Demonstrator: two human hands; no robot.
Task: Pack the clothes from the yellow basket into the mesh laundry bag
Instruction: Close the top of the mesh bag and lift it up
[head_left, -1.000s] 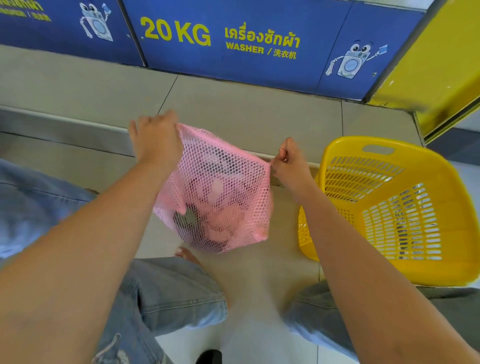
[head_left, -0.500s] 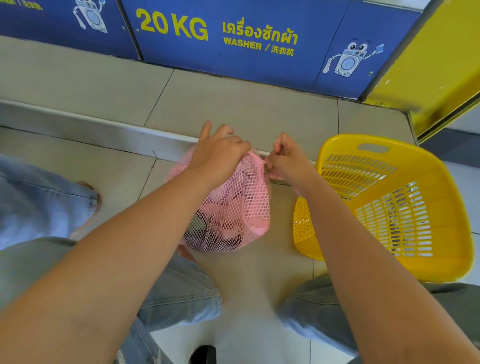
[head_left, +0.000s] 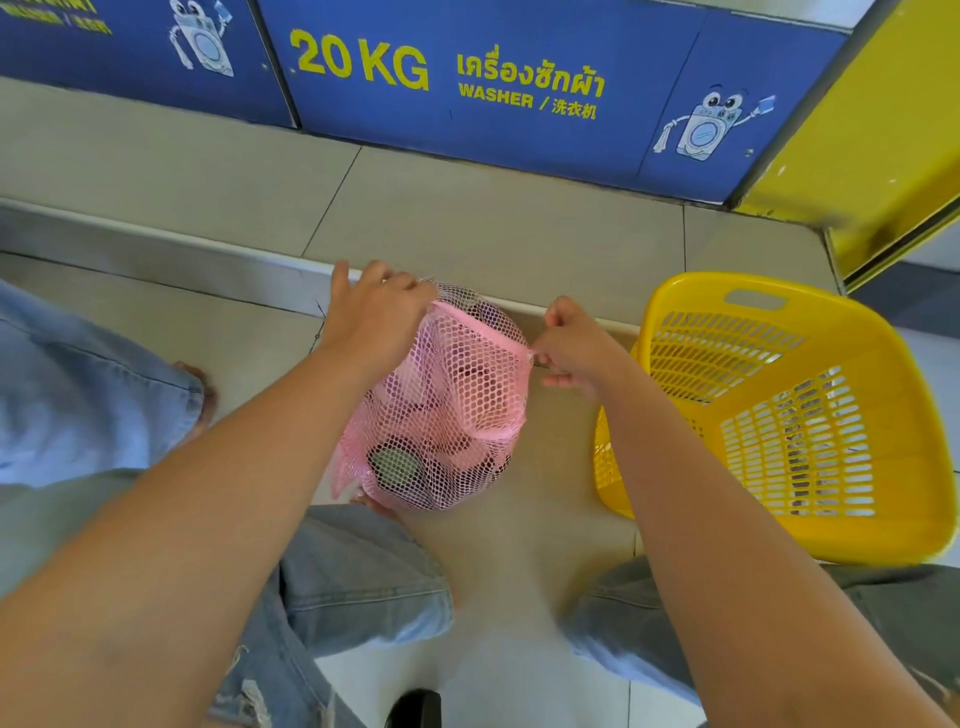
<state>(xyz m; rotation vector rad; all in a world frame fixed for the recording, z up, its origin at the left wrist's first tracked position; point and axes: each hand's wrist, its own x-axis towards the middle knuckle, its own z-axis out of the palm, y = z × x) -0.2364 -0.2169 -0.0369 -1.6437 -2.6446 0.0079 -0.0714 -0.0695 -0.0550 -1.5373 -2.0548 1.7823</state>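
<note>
Pink mesh bag (head_left: 447, 410) hangs between both hands above the tiled floor (head_left: 519, 244), bulging with clothes (head_left: 397, 465): pink pieces and a grey-green one show through the netting, but their shapes are hard to make out. Left hand (head_left: 376, 325) is curled over the bag's top left corner, fingers (head_left: 402, 283) closed on the mesh; what lies under the palm is hidden. Right hand (head_left: 576, 345) pinches the top right corner, fingers tightly closed on something too small to tell. Just right of the bag a yellow basket (head_left: 779, 415) stands on the floor, nothing showing inside. Jeans (head_left: 358, 577) cover the knees below. Beyond the floor's far edge runs a blue washer panel (head_left: 493, 78), cut off at the top.
</note>
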